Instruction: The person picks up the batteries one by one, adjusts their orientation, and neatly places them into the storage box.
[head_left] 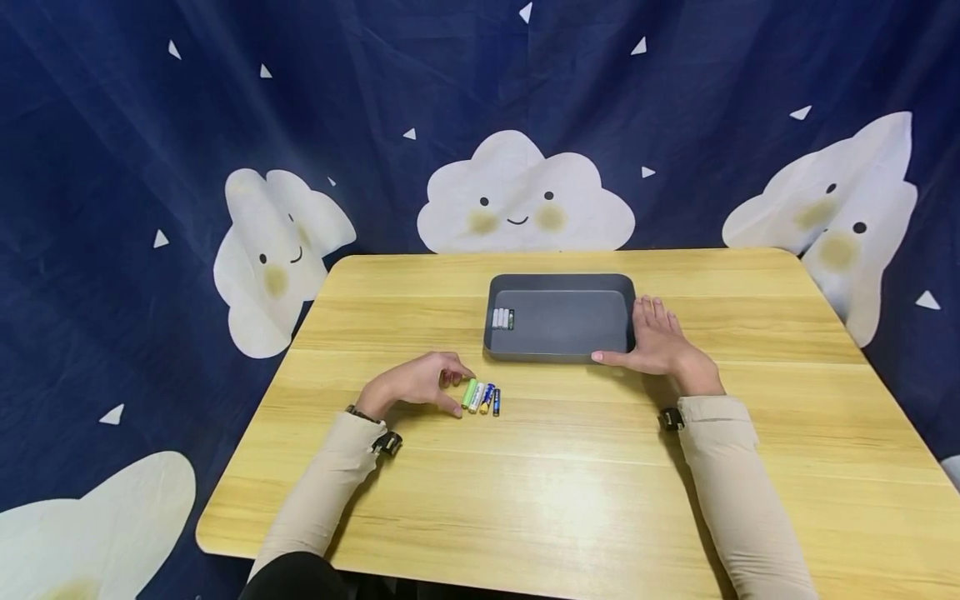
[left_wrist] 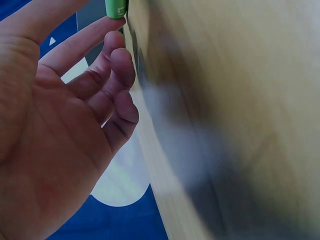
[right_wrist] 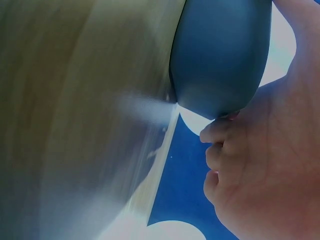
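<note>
Grey tray [head_left: 573,323] could skid if my right hand [head_left: 660,346], spread along its corner, pushes unevenly. My left hand [head_left: 426,380] has thumb and forefinger apart at the green battery [head_left: 469,393], contact hard to judge; nudging could roll its neighbours [head_left: 487,398] just beyond.

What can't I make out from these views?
Head: print on the batteries in the tray, too small; the tray shows.
Left wrist: thumb tip of the left hand and the rest of the green battery; cut off by the top edge.
Right wrist: tray's inside, hidden by its outer wall.
</note>
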